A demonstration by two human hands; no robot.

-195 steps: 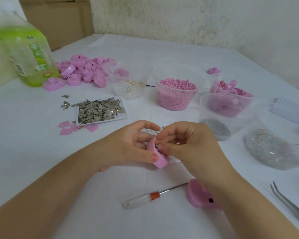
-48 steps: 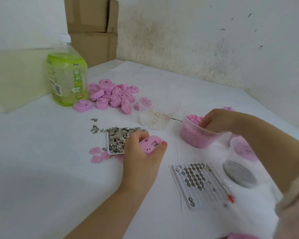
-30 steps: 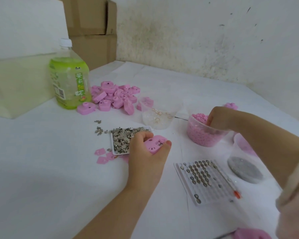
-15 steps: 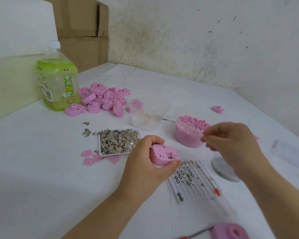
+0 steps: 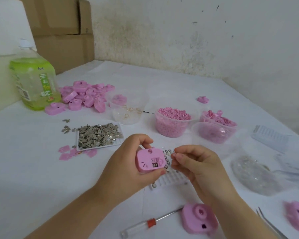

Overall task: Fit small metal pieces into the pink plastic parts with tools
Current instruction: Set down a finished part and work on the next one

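Note:
My left hand point(image 5: 128, 168) grips a pink plastic part point(image 5: 149, 160) with its slotted face turned up towards me. My right hand point(image 5: 197, 167) sits just right of the part, thumb and forefinger pinched together on something too small to make out. Under both hands lies a white gridded tray point(image 5: 169, 178) holding small metal pieces. A white tray of metal bits point(image 5: 98, 135) lies to the left. A screwdriver point(image 5: 150, 223) with a clear handle lies near the front, and tweezers point(image 5: 269, 225) lie at the front right.
A pile of pink parts point(image 5: 84, 97) and a green bottle point(image 5: 34, 81) stand at the back left. Tubs of pink pellets point(image 5: 172, 122) and pink pieces point(image 5: 216, 128) stand beyond my hands. Another pink part point(image 5: 198, 219) lies by the screwdriver. Cardboard boxes point(image 5: 62, 31) stand behind.
My right hand left the pellet tub and came down beside the pink part with its fingertips pinched. My left hand lifted and turned the part to face me.

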